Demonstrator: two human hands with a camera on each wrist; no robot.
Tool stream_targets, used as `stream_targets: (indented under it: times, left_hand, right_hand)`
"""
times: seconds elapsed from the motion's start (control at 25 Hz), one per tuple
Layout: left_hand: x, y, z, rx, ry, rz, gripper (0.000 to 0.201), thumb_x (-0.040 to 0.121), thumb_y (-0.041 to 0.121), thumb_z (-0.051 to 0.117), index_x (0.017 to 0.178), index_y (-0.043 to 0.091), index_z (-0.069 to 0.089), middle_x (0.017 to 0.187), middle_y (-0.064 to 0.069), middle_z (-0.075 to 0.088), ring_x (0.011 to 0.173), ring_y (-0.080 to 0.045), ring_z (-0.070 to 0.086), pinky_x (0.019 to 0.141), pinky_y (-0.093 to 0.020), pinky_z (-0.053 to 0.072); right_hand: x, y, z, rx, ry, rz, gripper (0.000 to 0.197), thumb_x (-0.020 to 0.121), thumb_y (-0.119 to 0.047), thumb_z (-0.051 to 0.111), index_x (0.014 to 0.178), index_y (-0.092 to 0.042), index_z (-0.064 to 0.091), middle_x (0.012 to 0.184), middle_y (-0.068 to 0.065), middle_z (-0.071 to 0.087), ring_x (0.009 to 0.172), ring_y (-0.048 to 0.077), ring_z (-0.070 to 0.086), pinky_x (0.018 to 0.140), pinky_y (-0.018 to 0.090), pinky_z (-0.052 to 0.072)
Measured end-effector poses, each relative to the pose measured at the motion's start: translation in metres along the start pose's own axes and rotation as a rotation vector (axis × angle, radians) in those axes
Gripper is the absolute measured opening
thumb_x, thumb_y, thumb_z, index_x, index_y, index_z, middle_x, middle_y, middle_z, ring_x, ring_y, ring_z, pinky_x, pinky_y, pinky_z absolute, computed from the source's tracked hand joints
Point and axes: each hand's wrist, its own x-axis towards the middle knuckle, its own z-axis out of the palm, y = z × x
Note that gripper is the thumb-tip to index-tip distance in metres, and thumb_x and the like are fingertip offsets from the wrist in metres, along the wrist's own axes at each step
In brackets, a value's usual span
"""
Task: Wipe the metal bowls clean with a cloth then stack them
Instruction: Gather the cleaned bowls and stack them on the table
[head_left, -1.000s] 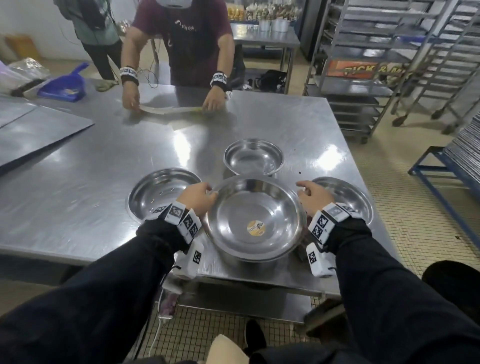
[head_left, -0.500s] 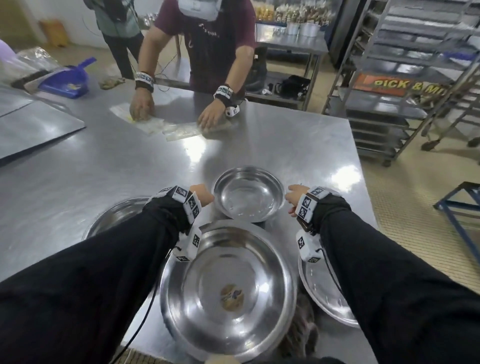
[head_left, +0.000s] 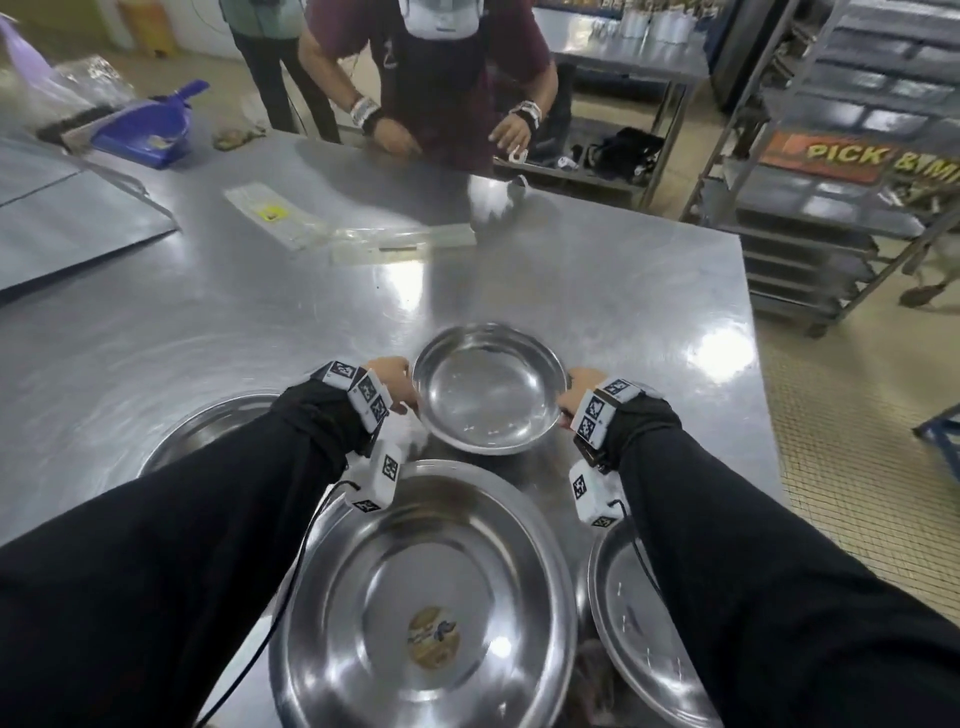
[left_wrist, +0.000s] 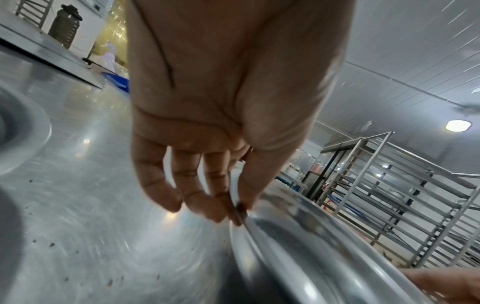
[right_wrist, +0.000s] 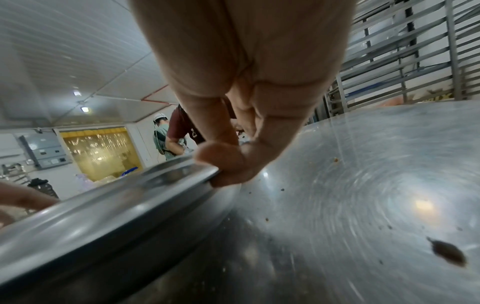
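A small steel bowl (head_left: 488, 389) is held between both hands over the steel table (head_left: 260, 322), tilted a little toward me. My left hand (head_left: 392, 382) pinches its left rim (left_wrist: 241, 218) with thumb over fingers. My right hand (head_left: 576, 389) pinches the right rim (right_wrist: 205, 174) the same way. In front of me sits a large bowl (head_left: 423, 603) with a round sticker in its bottom. A shallow bowl (head_left: 208, 431) lies to the left under my left arm, and another (head_left: 623, 613) to the right under my right arm. No cloth shows clearly.
A person in a maroon shirt (head_left: 441, 78) stands at the table's far edge, near clear plastic bags (head_left: 322, 228). A blue dustpan (head_left: 145, 124) sits far left. Wheeled metal racks (head_left: 831, 182) stand to the right. Crumbs dot the tabletop (right_wrist: 446, 253).
My hands left the large bowl's sides and reached forward to the small bowl, which they now hold by its rim, raised off the table. The person opposite took their hands off the bags.
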Motion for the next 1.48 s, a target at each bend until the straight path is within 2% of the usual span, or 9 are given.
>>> stream_targets:
  times: [0.16,0.24,0.52,0.64,0.84,1.08,1.2,1.32,1.48]
  left_hand:
    - [-0.024,-0.008,-0.012,-0.12,0.233,0.188,0.042,0.089,0.018,0.065,0.127,0.011,0.051,0.091,-0.007,0.068,0.074,-0.019,0.062,0.065,-0.028,0.052]
    - [-0.043,-0.013,-0.017,-0.152,0.291,0.267,0.045,0.091,0.02,0.062,0.133,0.011,0.048,0.093,-0.007,0.069,0.077,-0.02,0.062,0.08,-0.037,0.054]
    - [-0.148,-0.059,-0.014,-0.143,0.343,0.429,0.03,0.093,0.023,0.057,0.121,0.016,0.056,0.087,-0.007,0.069,0.08,-0.022,0.062,0.076,-0.036,0.048]
    - [-0.19,-0.084,0.01,-0.158,0.342,0.471,0.025,0.095,0.022,0.052,0.118,0.015,0.057,0.085,-0.015,0.067,0.064,-0.016,0.053,0.057,-0.028,0.039]
    - [-0.229,-0.124,0.053,-0.035,0.277,0.492,0.018,0.097,0.024,0.052,0.114,0.02,0.054,0.092,-0.004,0.067,0.078,-0.016,0.061,0.059,-0.018,0.038]
    - [-0.225,-0.153,0.083,0.103,0.29,0.453,0.018,0.091,0.025,0.057,0.098,0.009,0.056,0.077,-0.002,0.059,0.073,-0.02,0.054,0.055,-0.025,0.031]
    - [-0.219,-0.157,0.087,0.15,0.308,0.436,0.017,0.09,0.03,0.056,0.096,0.014,0.054,0.077,0.0,0.058,0.075,-0.019,0.056,0.059,-0.028,0.037]
    - [-0.215,-0.156,0.091,0.229,0.325,0.391,0.019,0.089,0.035,0.053,0.093,0.016,0.053,0.08,0.0,0.059,0.081,-0.024,0.061,0.068,-0.034,0.046]
    - [-0.218,-0.156,0.083,0.111,0.328,0.388,0.03,0.093,0.03,0.053,0.117,0.012,0.055,0.096,-0.006,0.065,0.094,-0.027,0.062,0.08,-0.037,0.048]
  right_hand:
    - [-0.053,-0.039,-0.023,0.12,0.067,-0.053,0.01,0.09,-0.008,0.054,0.098,-0.013,0.056,0.086,0.013,0.065,0.083,0.031,0.068,0.08,0.045,0.057]
    - [-0.08,-0.049,-0.03,0.195,0.148,-0.062,0.014,0.092,-0.007,0.051,0.1,-0.019,0.055,0.078,0.007,0.061,0.075,0.029,0.066,0.075,0.042,0.058]
    - [-0.193,-0.041,0.004,0.245,0.302,-0.1,0.014,0.092,-0.009,0.051,0.102,-0.015,0.058,0.081,0.004,0.059,0.062,0.017,0.059,0.06,0.028,0.056]
    - [-0.243,-0.028,0.038,0.246,0.301,-0.062,0.009,0.093,-0.011,0.052,0.1,-0.015,0.056,0.088,0.005,0.059,0.072,0.019,0.062,0.068,0.032,0.058]
    - [-0.31,-0.006,0.087,0.169,0.316,0.051,0.031,0.095,-0.009,0.048,0.126,-0.009,0.049,0.103,0.008,0.057,0.087,0.025,0.061,0.077,0.035,0.054]
    - [-0.319,0.009,0.123,-0.083,0.451,-0.027,0.04,0.096,-0.016,0.043,0.135,-0.013,0.042,0.1,0.013,0.064,0.087,0.028,0.062,0.079,0.041,0.055]
    - [-0.317,0.012,0.128,-0.235,0.458,-0.031,0.032,0.096,-0.021,0.039,0.125,-0.01,0.046,0.088,0.009,0.061,0.077,0.025,0.057,0.067,0.037,0.05]
    - [-0.318,0.012,0.125,-0.322,0.494,-0.049,0.026,0.096,-0.026,0.04,0.113,-0.011,0.052,0.096,0.008,0.063,0.079,0.025,0.056,0.063,0.03,0.043]
    - [-0.313,-0.005,0.115,-0.229,0.455,-0.179,0.031,0.098,-0.025,0.041,0.124,-0.013,0.054,0.116,0.007,0.062,0.1,0.024,0.06,0.08,0.033,0.048]
